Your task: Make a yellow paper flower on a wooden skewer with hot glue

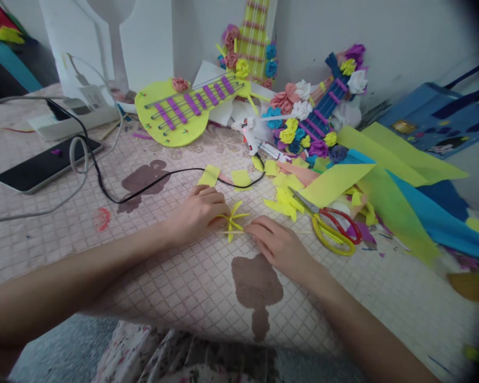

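Between my two hands lies a small yellow paper star-shaped flower [232, 217] with narrow petals, low over the patterned tablecloth. My left hand [199, 213] is closed, its fingertips pinching the flower's left petal. A thin pale stick [299, 231] runs sideways just below the flower. My right hand [277, 242] has its fingers pressed together on this stick, right of the flower. The fingertips' undersides are hidden. Scissors [331, 226] with red and yellow handles lie right of my right hand, among yellow paper scraps [285, 199].
A white glue gun [247, 135] with a black cable [143, 189] lies behind my hands. Farther back are a yellow paper guitar [175, 114] and a blue flowered one [323, 114]. A phone [43, 162] and power strip [74, 119] are left; coloured paper sheets [399, 197] are right.
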The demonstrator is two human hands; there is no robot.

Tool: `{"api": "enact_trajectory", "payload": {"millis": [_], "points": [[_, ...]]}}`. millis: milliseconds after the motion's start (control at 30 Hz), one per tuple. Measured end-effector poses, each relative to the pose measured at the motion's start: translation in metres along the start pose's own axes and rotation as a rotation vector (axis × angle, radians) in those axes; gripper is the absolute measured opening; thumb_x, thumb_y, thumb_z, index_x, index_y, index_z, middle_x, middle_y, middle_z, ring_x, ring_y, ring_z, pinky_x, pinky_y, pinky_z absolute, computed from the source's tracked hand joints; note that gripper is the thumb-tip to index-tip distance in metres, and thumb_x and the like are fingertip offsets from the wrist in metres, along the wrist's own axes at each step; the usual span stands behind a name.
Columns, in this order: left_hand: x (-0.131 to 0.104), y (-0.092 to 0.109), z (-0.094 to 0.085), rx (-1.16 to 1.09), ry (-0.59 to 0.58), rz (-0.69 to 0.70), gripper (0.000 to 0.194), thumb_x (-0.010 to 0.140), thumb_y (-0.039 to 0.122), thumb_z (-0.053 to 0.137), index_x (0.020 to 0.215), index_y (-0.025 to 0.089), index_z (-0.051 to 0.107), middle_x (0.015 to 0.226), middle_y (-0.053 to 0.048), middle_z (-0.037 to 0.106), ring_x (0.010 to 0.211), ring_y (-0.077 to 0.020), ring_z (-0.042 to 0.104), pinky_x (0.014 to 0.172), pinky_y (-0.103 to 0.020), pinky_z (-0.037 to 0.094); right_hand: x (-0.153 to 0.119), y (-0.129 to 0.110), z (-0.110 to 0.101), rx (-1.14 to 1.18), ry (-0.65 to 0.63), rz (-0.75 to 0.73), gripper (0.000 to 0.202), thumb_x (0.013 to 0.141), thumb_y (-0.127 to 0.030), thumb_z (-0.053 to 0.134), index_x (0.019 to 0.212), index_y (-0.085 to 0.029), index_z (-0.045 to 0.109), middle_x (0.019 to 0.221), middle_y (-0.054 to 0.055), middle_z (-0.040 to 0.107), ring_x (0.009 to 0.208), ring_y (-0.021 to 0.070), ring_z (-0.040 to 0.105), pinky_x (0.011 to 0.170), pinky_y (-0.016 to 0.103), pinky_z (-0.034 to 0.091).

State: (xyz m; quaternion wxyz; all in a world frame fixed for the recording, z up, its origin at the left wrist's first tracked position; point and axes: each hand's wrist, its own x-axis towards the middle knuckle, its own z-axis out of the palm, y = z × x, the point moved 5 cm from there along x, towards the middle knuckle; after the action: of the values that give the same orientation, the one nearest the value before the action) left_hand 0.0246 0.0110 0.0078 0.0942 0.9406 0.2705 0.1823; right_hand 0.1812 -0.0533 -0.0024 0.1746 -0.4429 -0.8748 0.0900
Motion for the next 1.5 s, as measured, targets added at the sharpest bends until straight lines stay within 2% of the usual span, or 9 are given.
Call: {"api": "enact_trajectory", "payload": {"millis": [133,333,600,833,1000,1100,1267,1500], "points": [[0.0,0.0,0.001,-0.011,0.005,-0.007,0.015,0.089,0.026,0.051,0.084,0.018,0.063,0.084,-0.003,0.059,0.083,-0.0163,0.051,0.084,-0.034,0.037,0.001,-0.001,0.003,0.018,-0.013,0.006,0.024,0.09,-0.012,0.037,0.1,-0.02,0.057,0.098,0.006,0.058,0.087,0.0168,0.058,0.076,0.031,0.05],[0.0,-0.002,-0.003,-0.058,0.032,-0.004,0.012,0.087,0.025,0.056,0.094,0.018,0.061,0.093,-0.003,0.06,0.09,-0.0174,0.052,0.087,-0.034,0.037,0.001,0.0,0.001,-0.001,0.003,0.019,0.021,0.092,-0.015,0.037,0.097,-0.019,0.058,0.094,0.006,0.058,0.083,0.0162,0.058,0.074,0.03,0.05],[0.0,-0.002,0.001,-0.059,-0.021,-0.017,0.01,0.088,0.022,0.053,0.089,0.018,0.062,0.09,-0.003,0.06,0.09,-0.0173,0.052,0.089,-0.035,0.037,0.0,0.004,-0.001,0.018,0.037,0.029,0.022,0.092,-0.016,0.037,0.102,-0.019,0.056,0.1,0.008,0.058,0.091,0.0181,0.058,0.079,0.033,0.05],[0.002,-0.004,0.004,-0.073,-0.023,0.0,0.015,0.089,0.019,0.048,0.085,0.015,0.062,0.084,-0.002,0.06,0.086,-0.0162,0.053,0.088,-0.034,0.037,0.004,-0.009,-0.001,-0.062,0.043,-0.072,0.033,0.089,-0.007,0.036,0.109,-0.02,0.059,0.097,0.007,0.06,0.086,0.0167,0.058,0.073,0.029,0.05],[0.002,-0.003,0.002,-0.069,0.002,0.012,0.012,0.086,0.018,0.052,0.082,0.016,0.062,0.081,-0.003,0.061,0.084,-0.0167,0.053,0.086,-0.034,0.039,0.011,-0.019,0.002,-0.128,0.091,-0.101,0.027,0.089,-0.009,0.039,0.103,-0.016,0.061,0.099,0.009,0.06,0.089,0.0182,0.056,0.076,0.031,0.048],[0.001,-0.003,0.0,-0.075,0.02,0.015,0.011,0.086,0.018,0.052,0.083,0.016,0.063,0.081,-0.003,0.061,0.084,-0.0169,0.054,0.086,-0.035,0.039,0.016,-0.026,0.005,-0.153,0.056,-0.121,0.032,0.089,-0.009,0.038,0.11,-0.02,0.059,0.097,0.007,0.059,0.087,0.0173,0.055,0.075,0.03,0.046],[0.001,-0.004,-0.003,-0.124,0.028,0.027,0.012,0.086,0.019,0.052,0.083,0.017,0.064,0.08,-0.003,0.061,0.081,-0.0163,0.055,0.085,-0.034,0.039,0.018,-0.027,0.008,-0.191,-0.029,-0.082,0.032,0.09,-0.013,0.04,0.115,-0.024,0.056,0.094,0.005,0.056,0.081,0.0154,0.053,0.071,0.027,0.045],[0.0,-0.005,-0.003,-0.143,0.04,0.026,0.013,0.086,0.021,0.053,0.082,0.017,0.064,0.08,-0.003,0.062,0.081,-0.0159,0.055,0.084,-0.034,0.039,0.018,-0.026,0.008,-0.232,0.03,-0.068,0.023,0.089,-0.018,0.047,0.106,-0.024,0.06,0.092,0.004,0.057,0.078,0.014,0.053,0.068,0.026,0.043]]}}
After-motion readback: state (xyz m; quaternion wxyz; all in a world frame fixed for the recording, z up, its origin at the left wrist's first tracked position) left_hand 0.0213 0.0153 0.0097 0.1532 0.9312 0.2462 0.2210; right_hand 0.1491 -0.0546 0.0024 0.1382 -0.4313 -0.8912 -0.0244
